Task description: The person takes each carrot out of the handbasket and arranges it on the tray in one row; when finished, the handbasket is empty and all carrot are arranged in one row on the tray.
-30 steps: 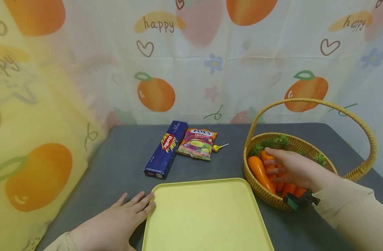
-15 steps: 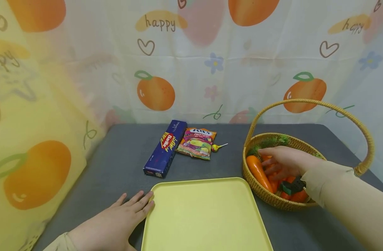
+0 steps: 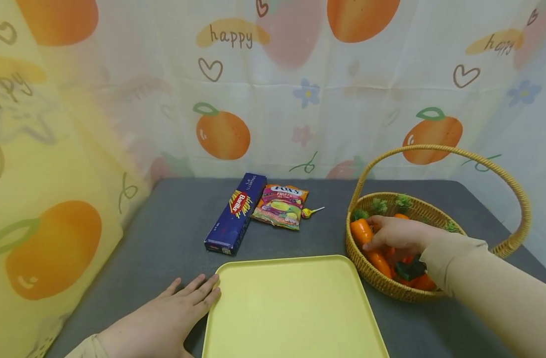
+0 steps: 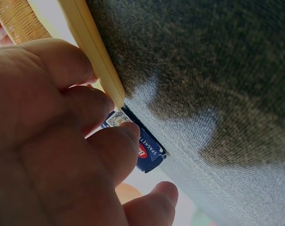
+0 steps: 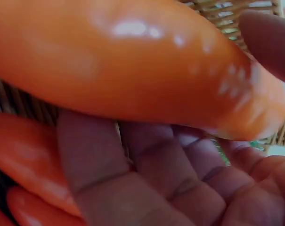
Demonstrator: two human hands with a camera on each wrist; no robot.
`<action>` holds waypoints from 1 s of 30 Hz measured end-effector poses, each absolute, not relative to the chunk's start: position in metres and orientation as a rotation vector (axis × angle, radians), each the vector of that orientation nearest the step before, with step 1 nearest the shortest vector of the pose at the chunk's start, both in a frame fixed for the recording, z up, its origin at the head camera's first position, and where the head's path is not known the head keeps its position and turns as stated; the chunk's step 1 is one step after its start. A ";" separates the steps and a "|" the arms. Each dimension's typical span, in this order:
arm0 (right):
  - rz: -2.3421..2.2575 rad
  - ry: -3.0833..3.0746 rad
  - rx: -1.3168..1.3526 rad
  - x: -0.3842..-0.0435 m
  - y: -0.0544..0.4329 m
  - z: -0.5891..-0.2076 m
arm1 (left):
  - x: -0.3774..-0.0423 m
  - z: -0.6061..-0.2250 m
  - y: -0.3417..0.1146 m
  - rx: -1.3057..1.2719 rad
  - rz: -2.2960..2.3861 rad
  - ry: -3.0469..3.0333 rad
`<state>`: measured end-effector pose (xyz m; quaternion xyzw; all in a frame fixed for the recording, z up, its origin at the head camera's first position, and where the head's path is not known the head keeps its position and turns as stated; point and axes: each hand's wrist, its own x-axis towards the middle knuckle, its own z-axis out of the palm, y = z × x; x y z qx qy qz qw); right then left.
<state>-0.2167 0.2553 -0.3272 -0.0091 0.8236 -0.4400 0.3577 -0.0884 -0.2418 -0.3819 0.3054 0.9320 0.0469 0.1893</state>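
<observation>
My right hand [image 3: 398, 233] reaches into the wicker basket [image 3: 367, 281] and grips a smooth, shiny orange carrot [image 3: 361, 231] lying along the left inner wall. In the right wrist view, the fingers [image 5: 156, 160] curl under this carrot [image 5: 133, 61] while the thumb lies over its far side. More carrots [image 5: 34, 160] lie below and beside the hand, partly hidden by it. My left hand [image 3: 170, 311] is spread on the table, with straight fingertips touching the left rim of a yellow tray [image 3: 291, 303]; the left wrist view shows those fingertips against the tray edge [image 4: 93, 47].
Behind the tray lie a blue spaghetti box [image 3: 237, 214], a candy bag [image 3: 280, 206] and a lollipop [image 3: 307, 213]. The basket's tall handle [image 3: 443, 147] arches above the right forearm. A printed curtain [image 3: 273, 99] hangs behind the grey table [image 3: 174, 223].
My right hand has moved left within the basket, and its loosely spread fingers have closed around the leftmost carrot. The left hand has stayed at the tray's rim.
</observation>
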 end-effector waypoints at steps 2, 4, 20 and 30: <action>-1.127 2.162 -0.042 -0.214 0.255 -0.328 | -0.088 -0.382 -0.242 0.869 0.121 2.633; -1.149 2.191 -0.054 -0.212 0.256 -0.327 | -0.087 -0.383 -0.241 0.875 0.122 2.635; -1.591 2.053 -0.338 -0.163 0.227 -0.287 | -0.089 -0.378 -0.241 0.754 0.186 2.589; -1.748 1.741 -0.324 -0.133 0.138 -0.312 | -0.090 -0.380 -0.241 0.729 0.224 2.557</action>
